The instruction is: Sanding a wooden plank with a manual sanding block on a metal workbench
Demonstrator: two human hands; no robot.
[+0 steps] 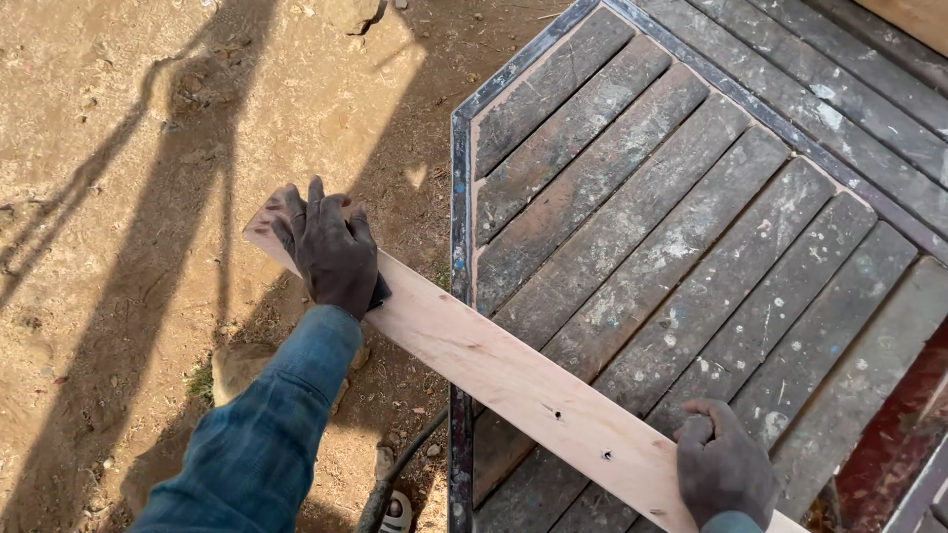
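The work took place outdoors on bare sunlit dirt ground [148,148], beside a slatted, paint-flecked wooden bench [691,227] with a metal rim. One pale plank [513,380] lay diagonally across its corner, bearing two small holes. The left hand [334,252] pressed flat on the overhanging end, fingers [314,202] together; the right hand [724,464] gripped the near edge, fingers curled.

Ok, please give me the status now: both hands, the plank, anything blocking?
Left hand flat on plank far end. Right hand grips near end. Plank lies across slatted table corner, overhanging the dirt. Nothing blocking.
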